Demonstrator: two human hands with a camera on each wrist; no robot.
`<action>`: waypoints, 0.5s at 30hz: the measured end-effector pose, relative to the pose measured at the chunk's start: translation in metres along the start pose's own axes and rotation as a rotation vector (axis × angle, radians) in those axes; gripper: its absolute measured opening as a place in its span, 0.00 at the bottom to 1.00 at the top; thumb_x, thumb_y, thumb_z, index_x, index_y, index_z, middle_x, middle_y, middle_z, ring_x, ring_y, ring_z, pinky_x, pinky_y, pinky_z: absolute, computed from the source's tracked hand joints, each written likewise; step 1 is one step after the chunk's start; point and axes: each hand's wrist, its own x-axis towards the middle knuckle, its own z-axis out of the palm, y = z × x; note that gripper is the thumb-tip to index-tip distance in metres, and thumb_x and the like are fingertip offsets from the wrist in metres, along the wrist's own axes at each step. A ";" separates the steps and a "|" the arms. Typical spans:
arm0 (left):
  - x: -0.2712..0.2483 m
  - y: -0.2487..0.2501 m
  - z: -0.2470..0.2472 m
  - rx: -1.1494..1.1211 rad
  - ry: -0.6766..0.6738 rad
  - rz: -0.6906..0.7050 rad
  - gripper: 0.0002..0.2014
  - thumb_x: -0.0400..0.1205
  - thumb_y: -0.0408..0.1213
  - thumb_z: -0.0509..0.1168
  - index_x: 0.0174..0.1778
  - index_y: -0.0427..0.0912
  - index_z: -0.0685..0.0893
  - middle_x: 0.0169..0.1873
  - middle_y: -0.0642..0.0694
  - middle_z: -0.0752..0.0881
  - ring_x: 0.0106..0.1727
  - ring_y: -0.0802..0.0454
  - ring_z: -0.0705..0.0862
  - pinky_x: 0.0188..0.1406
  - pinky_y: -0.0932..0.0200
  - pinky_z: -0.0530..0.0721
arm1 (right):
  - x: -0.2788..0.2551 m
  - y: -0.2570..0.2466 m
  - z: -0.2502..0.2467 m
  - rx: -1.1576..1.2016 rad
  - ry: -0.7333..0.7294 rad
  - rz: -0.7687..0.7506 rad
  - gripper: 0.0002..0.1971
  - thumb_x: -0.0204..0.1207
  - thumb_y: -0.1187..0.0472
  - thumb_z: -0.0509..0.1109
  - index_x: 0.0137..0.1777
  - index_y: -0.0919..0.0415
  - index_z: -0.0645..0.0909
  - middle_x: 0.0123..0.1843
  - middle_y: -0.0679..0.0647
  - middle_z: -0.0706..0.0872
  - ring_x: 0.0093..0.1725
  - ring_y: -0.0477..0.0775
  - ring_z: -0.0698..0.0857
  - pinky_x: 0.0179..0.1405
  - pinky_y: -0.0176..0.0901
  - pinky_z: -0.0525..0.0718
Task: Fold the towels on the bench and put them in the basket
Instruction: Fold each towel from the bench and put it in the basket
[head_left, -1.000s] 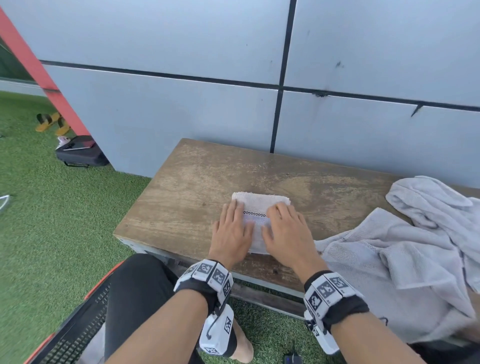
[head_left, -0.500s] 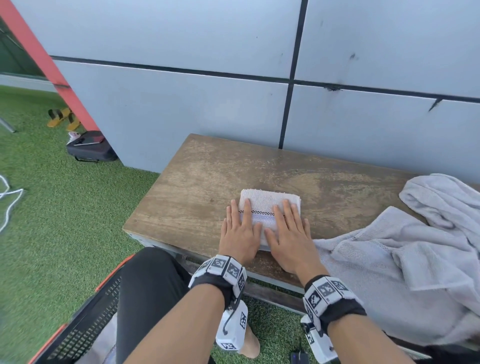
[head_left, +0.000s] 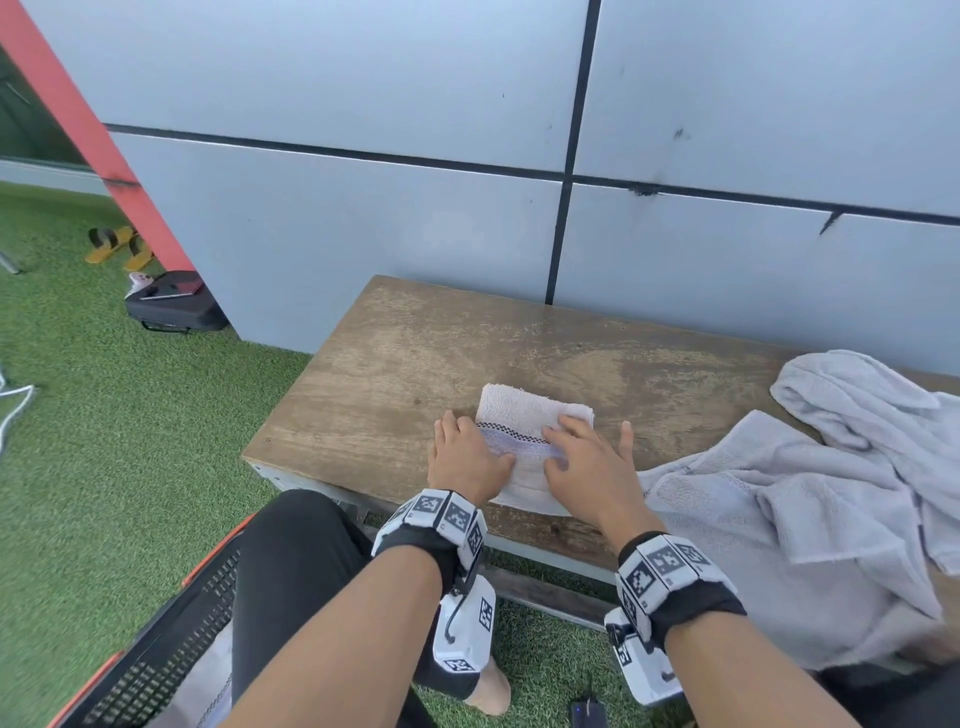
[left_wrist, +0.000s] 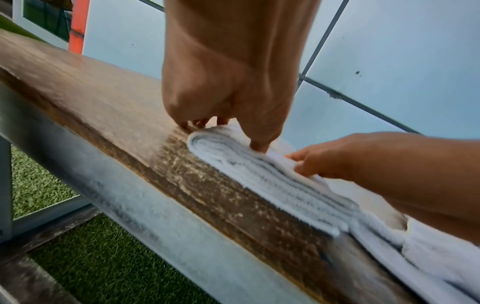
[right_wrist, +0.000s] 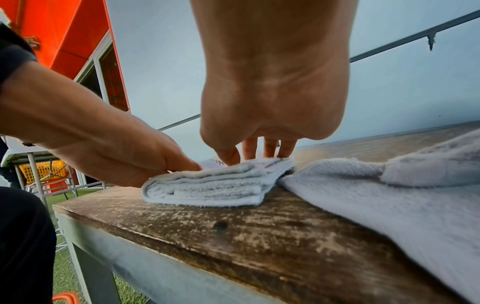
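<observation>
A small terry towel (head_left: 524, 447), folded into a thick layered rectangle, lies on the worn wooden counter (head_left: 395, 374). Left hand (head_left: 465, 460) pinches its left edge; right hand (head_left: 587, 467) presses on top, fingers spread.

Left hand (head_left: 467, 457) fingers bent down, thumb pressing, right hand (head_left: 587, 462) spread, fingertips pressing, forearms side by side
</observation>
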 end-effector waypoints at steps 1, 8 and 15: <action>-0.001 0.002 -0.004 0.014 -0.006 -0.016 0.34 0.78 0.53 0.70 0.73 0.35 0.71 0.81 0.35 0.61 0.84 0.38 0.59 0.83 0.41 0.63 | -0.003 0.000 -0.001 0.005 -0.004 -0.003 0.24 0.83 0.51 0.55 0.79 0.41 0.70 0.85 0.43 0.64 0.80 0.46 0.70 0.82 0.67 0.28; -0.025 0.016 -0.025 -0.288 -0.112 0.100 0.02 0.73 0.32 0.64 0.35 0.39 0.79 0.31 0.46 0.83 0.31 0.50 0.80 0.26 0.62 0.77 | -0.017 0.002 -0.009 0.067 0.020 -0.018 0.24 0.83 0.52 0.59 0.80 0.48 0.69 0.83 0.44 0.68 0.79 0.46 0.71 0.83 0.65 0.33; -0.061 0.016 -0.087 -0.642 -0.124 0.223 0.03 0.75 0.28 0.65 0.38 0.40 0.81 0.31 0.47 0.84 0.32 0.52 0.82 0.31 0.60 0.78 | -0.028 -0.026 -0.038 0.509 0.068 0.124 0.27 0.86 0.42 0.54 0.78 0.56 0.67 0.71 0.52 0.80 0.67 0.55 0.79 0.66 0.54 0.76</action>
